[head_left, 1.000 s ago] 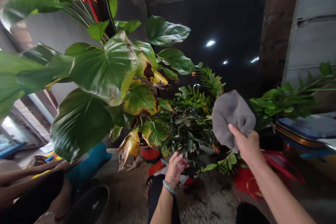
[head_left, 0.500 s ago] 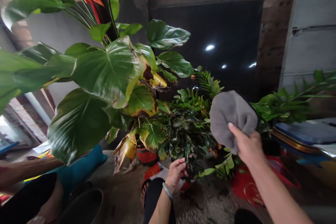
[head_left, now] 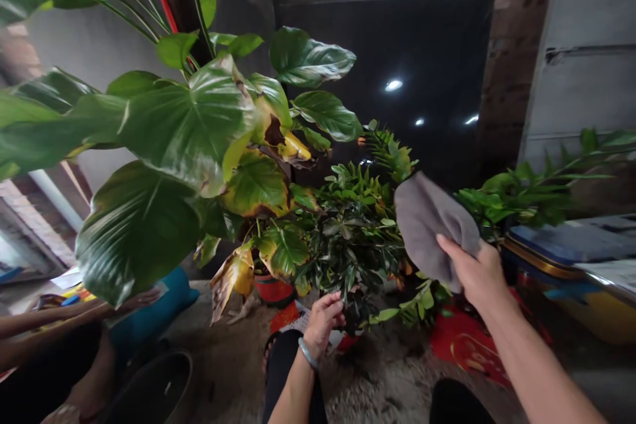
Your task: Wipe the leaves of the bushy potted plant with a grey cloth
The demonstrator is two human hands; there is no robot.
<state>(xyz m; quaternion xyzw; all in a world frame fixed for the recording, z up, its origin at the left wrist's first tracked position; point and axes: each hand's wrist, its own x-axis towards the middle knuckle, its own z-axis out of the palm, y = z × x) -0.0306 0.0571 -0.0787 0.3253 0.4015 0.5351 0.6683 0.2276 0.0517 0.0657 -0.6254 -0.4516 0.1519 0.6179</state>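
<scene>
A soft grey cloth (head_left: 432,228) is bunched in my right hand (head_left: 479,271), with my thumb pressed on top of it. It hangs over the right side of a bushy potted plant (head_left: 342,245) with small dark green leaves. Low on this plant's near side, my left hand (head_left: 322,323), a bracelet at its wrist, has its fingers closed around a leaf; the fingertips are partly hidden by foliage. To the left rises a tall plant with big glossy leaves (head_left: 189,119), some yellowed and browned, near a red pot (head_left: 273,288).
Dark panels (head_left: 387,66) lean on a brick wall behind the plants. Another person's arm (head_left: 64,318) reaches in at lower left, near a teal bag (head_left: 149,311) and a dark bucket (head_left: 154,387). A red bag (head_left: 470,344) lies below my right arm; a blue-topped box (head_left: 556,245) stands right.
The cloth in my right hand has tilted and folded narrower. My left hand stays at the low leaves. The view has shifted slightly, and the other person's hand now shows by the teal bag.
</scene>
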